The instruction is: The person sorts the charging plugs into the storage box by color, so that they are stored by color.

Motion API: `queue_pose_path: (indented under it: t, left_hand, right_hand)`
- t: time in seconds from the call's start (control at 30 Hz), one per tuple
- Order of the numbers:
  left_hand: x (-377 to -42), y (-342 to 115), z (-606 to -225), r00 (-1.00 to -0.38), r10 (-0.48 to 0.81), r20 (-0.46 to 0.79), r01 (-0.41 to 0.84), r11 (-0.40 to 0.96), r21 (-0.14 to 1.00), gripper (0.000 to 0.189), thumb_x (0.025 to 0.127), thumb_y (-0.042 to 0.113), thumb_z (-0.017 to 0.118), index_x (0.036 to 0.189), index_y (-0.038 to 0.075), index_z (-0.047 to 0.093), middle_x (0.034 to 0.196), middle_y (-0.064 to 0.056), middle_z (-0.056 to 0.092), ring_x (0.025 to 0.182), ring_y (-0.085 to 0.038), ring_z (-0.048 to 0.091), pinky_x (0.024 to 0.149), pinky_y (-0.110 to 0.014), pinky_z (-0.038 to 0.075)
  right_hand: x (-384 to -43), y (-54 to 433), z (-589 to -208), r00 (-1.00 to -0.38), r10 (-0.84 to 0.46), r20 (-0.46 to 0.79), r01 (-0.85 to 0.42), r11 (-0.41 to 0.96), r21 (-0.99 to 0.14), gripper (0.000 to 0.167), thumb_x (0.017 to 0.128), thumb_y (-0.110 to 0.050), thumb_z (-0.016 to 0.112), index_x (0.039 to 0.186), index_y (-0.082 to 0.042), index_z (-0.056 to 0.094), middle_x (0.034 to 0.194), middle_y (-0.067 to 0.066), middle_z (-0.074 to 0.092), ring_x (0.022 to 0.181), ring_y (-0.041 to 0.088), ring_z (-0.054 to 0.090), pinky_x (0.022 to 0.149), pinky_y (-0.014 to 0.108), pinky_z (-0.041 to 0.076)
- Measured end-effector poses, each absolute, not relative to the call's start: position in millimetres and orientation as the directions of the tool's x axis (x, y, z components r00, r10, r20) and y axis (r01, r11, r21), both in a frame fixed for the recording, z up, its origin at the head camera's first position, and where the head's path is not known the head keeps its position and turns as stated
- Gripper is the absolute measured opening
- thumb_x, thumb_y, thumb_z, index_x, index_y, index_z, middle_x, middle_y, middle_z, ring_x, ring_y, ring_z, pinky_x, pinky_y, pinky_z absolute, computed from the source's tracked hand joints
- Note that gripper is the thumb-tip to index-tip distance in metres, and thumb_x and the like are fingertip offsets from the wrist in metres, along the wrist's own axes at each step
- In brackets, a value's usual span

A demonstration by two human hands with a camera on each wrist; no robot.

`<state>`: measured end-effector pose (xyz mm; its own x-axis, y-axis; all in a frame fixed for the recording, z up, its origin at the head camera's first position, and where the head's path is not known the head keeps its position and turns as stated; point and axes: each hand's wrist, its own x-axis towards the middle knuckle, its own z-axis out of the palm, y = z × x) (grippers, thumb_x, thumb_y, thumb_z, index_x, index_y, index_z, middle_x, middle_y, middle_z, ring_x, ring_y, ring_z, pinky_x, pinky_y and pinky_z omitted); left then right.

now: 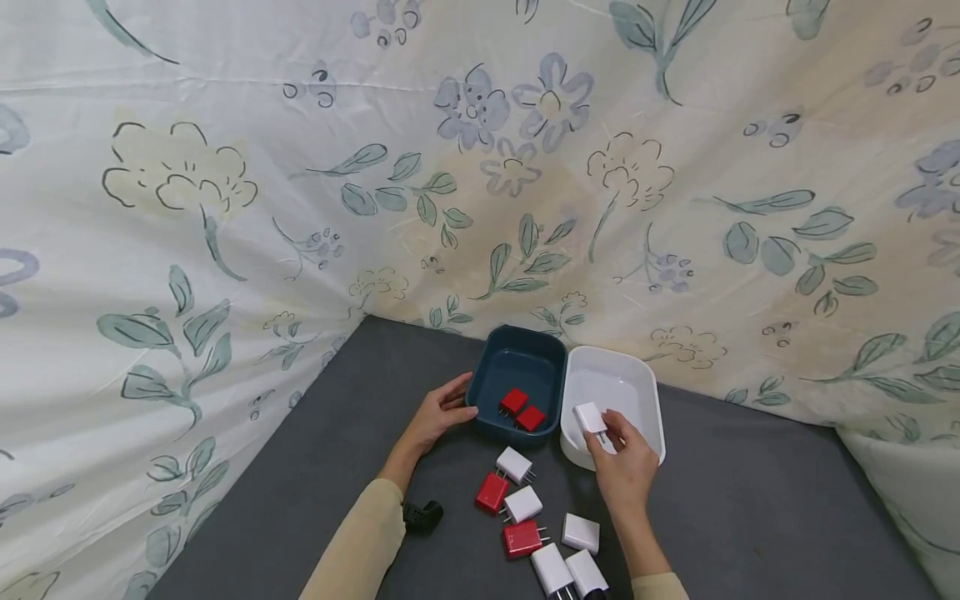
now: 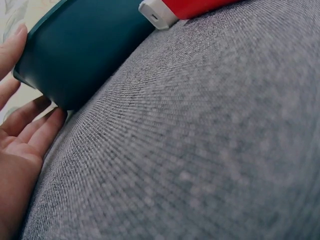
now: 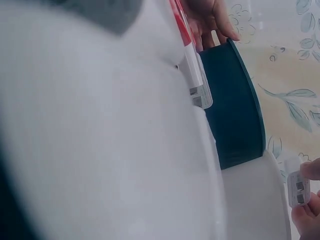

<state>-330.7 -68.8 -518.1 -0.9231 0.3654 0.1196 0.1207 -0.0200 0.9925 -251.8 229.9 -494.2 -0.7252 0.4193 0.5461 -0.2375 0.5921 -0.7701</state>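
Note:
My right hand [image 1: 628, 471] pinches a white charger plug [image 1: 589, 418] between thumb and fingers over the white bin [image 1: 651, 400]. The plug's ports face the right wrist camera, where the plug [image 3: 299, 189] shows at the right edge. My left hand [image 1: 431, 423] touches the left side of the dark blue bin [image 1: 517, 354], fingers fairly straight; the left wrist view shows fingertips [image 2: 54, 116] low against its wall. Inside the blue bin lie two red charger plugs [image 1: 531, 418].
In front of the bins, white charger plugs [image 1: 522, 504] and red charger plugs [image 1: 522, 539] lie mixed on the dark grey cloth [image 1: 300, 500]. Both bins stand side by side near the floral curtain [image 1: 480, 250]. A black object [image 1: 423, 517] is by the left wrist.

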Motion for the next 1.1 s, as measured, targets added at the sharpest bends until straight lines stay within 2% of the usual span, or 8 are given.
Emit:
queue_pose_path:
  t: [0.13, 0.23, 0.33, 0.57, 0.7, 0.8, 0.93, 1.1]
  left_hand:
    - [-330, -69, -518, -0.921, 0.368, 0.126, 0.129, -0.017, 0.992, 0.072, 0.090, 0.012, 0.070, 0.151, 0.004, 0.034, 0.149, -0.028, 0.040, 0.132, -0.040, 0.047, 0.103, -0.041, 0.048]
    - [-332, -69, -519, -0.921, 0.369, 0.127, 0.128, -0.021, 0.992, 0.072, 0.090, 0.012, 0.070, 0.151, 0.003, 0.033, 0.149, -0.029, 0.040, 0.132, -0.042, 0.047, 0.101, -0.040, 0.049]
    - [-338, -68, -528, -0.927, 0.357, 0.117, 0.113, -0.031, 0.993, 0.070, 0.090, 0.011, 0.070, 0.151, 0.007, 0.035, 0.149, -0.026, 0.041, 0.133, -0.040, 0.047, 0.104, -0.042, 0.047]
    - [-344, -67, -542, -0.936, 0.323, 0.143, 0.147, -0.011, 0.989, 0.067, 0.089, 0.017, 0.071, 0.149, 0.016, 0.041, 0.147, -0.018, 0.047, 0.132, -0.034, 0.049, 0.106, -0.045, 0.044]
    - [-342, -67, -538, -0.936, 0.322, 0.140, 0.141, -0.021, 0.990, 0.067, 0.089, 0.015, 0.071, 0.149, 0.013, 0.041, 0.147, -0.021, 0.047, 0.131, -0.035, 0.050, 0.105, -0.045, 0.046]
    - [-336, -69, -527, -0.928, 0.349, 0.129, 0.129, -0.023, 0.991, 0.069, 0.090, 0.011, 0.070, 0.150, 0.007, 0.037, 0.148, -0.026, 0.042, 0.132, -0.039, 0.048, 0.105, -0.044, 0.046]
    - [-335, -70, -524, -0.920, 0.372, 0.124, 0.128, -0.015, 0.992, 0.071, 0.091, 0.012, 0.068, 0.151, 0.004, 0.033, 0.150, -0.027, 0.039, 0.134, -0.041, 0.045, 0.105, -0.042, 0.046]
    - [-344, -68, -541, -0.931, 0.342, 0.126, 0.128, -0.015, 0.992, 0.068, 0.091, 0.011, 0.069, 0.151, 0.013, 0.037, 0.150, -0.022, 0.043, 0.135, -0.038, 0.045, 0.107, -0.044, 0.044]
  right_hand:
    - [-253, 230, -492, -0.730, 0.415, 0.543, -0.233, 0.596, -0.768, 0.042, 0.066, 0.005, 0.085, 0.106, 0.005, 0.070, 0.102, 0.021, 0.073, 0.093, 0.035, 0.072, 0.079, 0.021, 0.050]
    - [-254, 230, -491, -0.734, 0.414, 0.538, -0.230, 0.594, -0.771, 0.042, 0.068, 0.003, 0.085, 0.107, 0.005, 0.070, 0.104, 0.021, 0.073, 0.095, 0.035, 0.072, 0.080, 0.025, 0.051]
    - [-255, 230, -490, -0.737, 0.416, 0.533, -0.224, 0.593, -0.773, 0.042, 0.068, 0.003, 0.084, 0.107, 0.005, 0.070, 0.104, 0.021, 0.072, 0.095, 0.036, 0.071, 0.081, 0.030, 0.052]
    - [-257, 229, -487, -0.738, 0.430, 0.520, -0.209, 0.587, -0.782, 0.041, 0.069, 0.004, 0.084, 0.107, 0.006, 0.069, 0.104, 0.022, 0.072, 0.095, 0.037, 0.071, 0.081, 0.029, 0.051]
    - [-257, 228, -485, -0.744, 0.437, 0.505, -0.191, 0.585, -0.788, 0.040, 0.070, 0.001, 0.084, 0.108, 0.004, 0.069, 0.105, 0.022, 0.072, 0.096, 0.037, 0.071, 0.082, 0.031, 0.051]
    - [-258, 228, -485, -0.745, 0.438, 0.503, -0.185, 0.589, -0.787, 0.040, 0.070, 0.001, 0.084, 0.107, 0.004, 0.069, 0.105, 0.021, 0.072, 0.096, 0.037, 0.071, 0.082, 0.031, 0.050]
    - [-260, 229, -485, -0.740, 0.437, 0.511, -0.192, 0.591, -0.784, 0.039, 0.071, 0.000, 0.084, 0.106, 0.004, 0.070, 0.104, 0.020, 0.073, 0.095, 0.035, 0.072, 0.081, 0.026, 0.050]
    - [-262, 230, -484, -0.738, 0.449, 0.505, -0.200, 0.568, -0.798, 0.040, 0.071, 0.002, 0.083, 0.108, 0.004, 0.069, 0.104, 0.020, 0.072, 0.097, 0.035, 0.071, 0.080, 0.017, 0.048]
